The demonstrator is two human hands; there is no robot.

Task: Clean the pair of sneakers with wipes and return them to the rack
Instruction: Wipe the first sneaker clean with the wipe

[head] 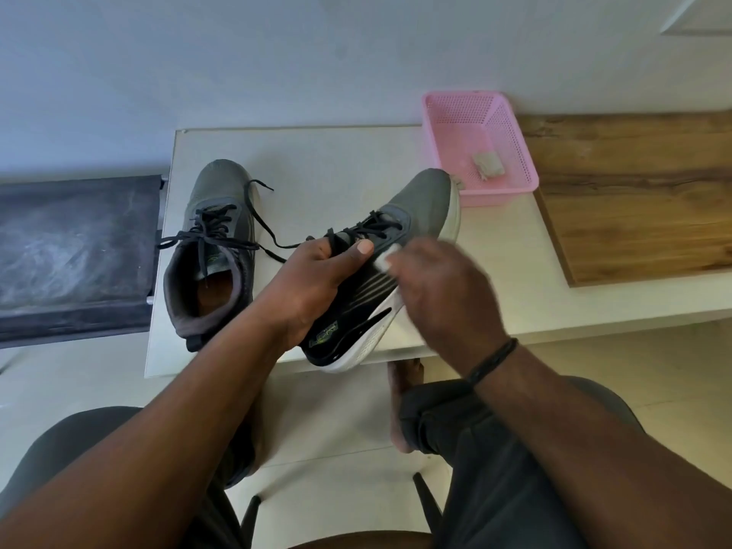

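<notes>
Two grey sneakers with black laces and white soles are over the small white table (317, 152). The left sneaker (216, 247) stands on the table, laces loose. My left hand (313, 287) grips the right sneaker (416, 208) by its collar, thumb over the tongue, tilting it with the white sole turned right. My right hand (443, 287), blurred, holds a white wipe (386, 257) against the sneaker's side by the grey stripes.
A pink mesh basket (511, 124) with a crumpled used wipe (488, 164) inside stands at the table's back right. A wooden board (641, 200) lies to the right. A dark rack shelf (75, 255) sits to the left. My knees and a bare foot are below the table's front edge.
</notes>
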